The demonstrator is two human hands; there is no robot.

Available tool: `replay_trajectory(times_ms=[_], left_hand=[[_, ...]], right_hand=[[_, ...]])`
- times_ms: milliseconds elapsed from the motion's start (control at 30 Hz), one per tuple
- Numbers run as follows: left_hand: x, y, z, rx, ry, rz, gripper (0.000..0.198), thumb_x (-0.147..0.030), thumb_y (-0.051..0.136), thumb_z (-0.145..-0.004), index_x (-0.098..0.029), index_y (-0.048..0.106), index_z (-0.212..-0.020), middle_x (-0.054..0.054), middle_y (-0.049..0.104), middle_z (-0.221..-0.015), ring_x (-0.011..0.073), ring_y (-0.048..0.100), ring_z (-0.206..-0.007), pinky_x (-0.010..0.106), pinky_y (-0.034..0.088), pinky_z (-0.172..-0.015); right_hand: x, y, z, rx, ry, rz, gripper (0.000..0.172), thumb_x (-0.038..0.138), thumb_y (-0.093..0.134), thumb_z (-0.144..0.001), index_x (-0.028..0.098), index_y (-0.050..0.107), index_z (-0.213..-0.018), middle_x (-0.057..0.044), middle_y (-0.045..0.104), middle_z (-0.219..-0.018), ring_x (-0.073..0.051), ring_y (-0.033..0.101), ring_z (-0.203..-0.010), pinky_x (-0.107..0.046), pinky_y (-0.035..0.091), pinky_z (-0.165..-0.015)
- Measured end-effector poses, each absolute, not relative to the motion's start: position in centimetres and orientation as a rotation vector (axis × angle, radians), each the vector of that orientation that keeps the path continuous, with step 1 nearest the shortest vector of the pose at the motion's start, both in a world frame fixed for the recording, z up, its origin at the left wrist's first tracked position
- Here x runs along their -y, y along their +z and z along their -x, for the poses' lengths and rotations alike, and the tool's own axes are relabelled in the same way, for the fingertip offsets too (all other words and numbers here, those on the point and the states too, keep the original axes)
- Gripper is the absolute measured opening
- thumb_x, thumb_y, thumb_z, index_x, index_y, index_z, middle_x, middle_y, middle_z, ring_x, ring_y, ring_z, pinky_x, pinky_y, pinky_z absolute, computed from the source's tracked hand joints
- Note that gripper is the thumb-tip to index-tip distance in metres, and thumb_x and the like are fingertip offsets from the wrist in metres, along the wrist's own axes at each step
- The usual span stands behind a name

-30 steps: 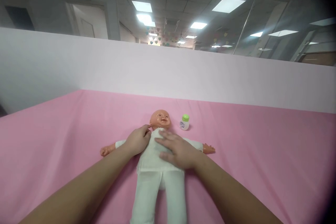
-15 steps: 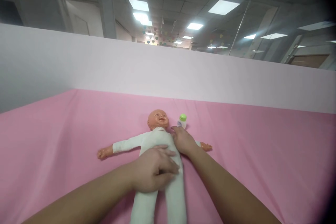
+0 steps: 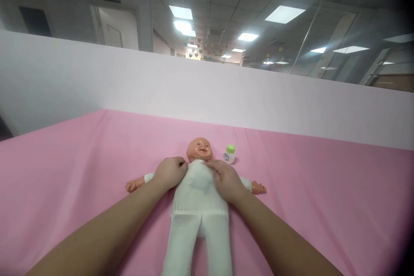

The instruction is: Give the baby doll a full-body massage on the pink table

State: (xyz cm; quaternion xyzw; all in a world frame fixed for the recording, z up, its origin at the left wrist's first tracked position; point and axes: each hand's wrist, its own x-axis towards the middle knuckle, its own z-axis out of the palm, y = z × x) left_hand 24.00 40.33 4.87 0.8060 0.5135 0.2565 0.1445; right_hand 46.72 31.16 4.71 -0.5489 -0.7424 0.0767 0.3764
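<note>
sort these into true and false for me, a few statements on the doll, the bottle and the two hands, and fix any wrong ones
1. The doll lies face up on the pink sheet. True.
2. The doll's arms are folded over its chest. False: they stretch out to either side.
3. A white cloth covers the doll's torso. True.
4. The right hand is holding the bottle. False: it is at the cloth's upper part, and the bottle sits apart from it.
5. The left hand is by the doll's shoulder. True.
6. The bottle's cap is red. False: it is green.
</note>
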Motion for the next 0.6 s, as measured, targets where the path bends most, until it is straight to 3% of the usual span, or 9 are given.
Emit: replay_trajectory(times_ms=[167,267,433,533,600], left_hand=[[-41.9,4.3,-23.8,-1.578,0.688,-2.334,0.025,-0.033,0.049,-0.088,-0.025,0.069,-0.077,0.002,0.073,-0.079,0.0206,0.063,-0.071,0.030,0.034,-0.058],[-41.7,4.3,-23.9,-1.590,0.675,-2.337,0.025,-0.032,0.048,-0.088,-0.024,0.067,-0.075,0.002,0.072,-0.078,0.0195,0.061,-0.068,0.030,0.032,-0.056],[-41.4,4.3,-23.9,-1.599,0.663,-2.336,0.029,-0.034,0.046,-0.090,-0.022,0.070,-0.079,0.005,0.073,-0.080,0.0205,0.064,-0.071,0.029,0.036,-0.058],[-41.1,4.3,-23.8,-1.576,0.637,-2.366,0.032,-0.037,0.045,-0.091,-0.023,0.073,-0.090,0.007,0.075,-0.090,0.0236,0.067,-0.082,0.031,0.042,-0.065],[-40.8,4.4,-23.8,-1.584,0.617,-2.356,0.033,-0.038,0.045,-0.091,-0.023,0.074,-0.094,0.008,0.075,-0.094,0.0246,0.068,-0.085,0.031,0.046,-0.068]], right_hand=[[-26.7,6.6,-42.2,2.244,0.285,0.929,0.037,0.022,0.049,-0.097,0.027,0.066,-0.130,-0.001,0.061,-0.143,-0.018,0.047,-0.140,-0.038,0.031,-0.122],[-24.4,7.3,-40.4,2.514,0.400,0.753,0.046,0.044,0.059,-0.097,0.029,0.058,-0.140,-0.001,0.057,-0.148,-0.020,0.044,-0.144,-0.040,0.020,-0.126],[-24.3,7.7,-40.8,2.602,0.494,1.082,0.071,0.067,0.065,-0.086,0.038,0.048,-0.149,-0.001,0.038,-0.161,-0.031,0.023,-0.154,-0.052,0.001,-0.127],[-25.7,7.5,-42.0,2.492,0.470,1.363,0.074,0.067,0.063,-0.086,0.040,0.043,-0.152,0.001,0.027,-0.165,-0.034,0.016,-0.155,-0.057,0.003,-0.126],[-26.5,7.3,-43.0,2.343,0.401,1.470,0.065,0.059,0.062,-0.090,0.035,0.050,-0.149,-0.002,0.038,-0.161,-0.033,0.028,-0.152,-0.055,0.016,-0.126]])
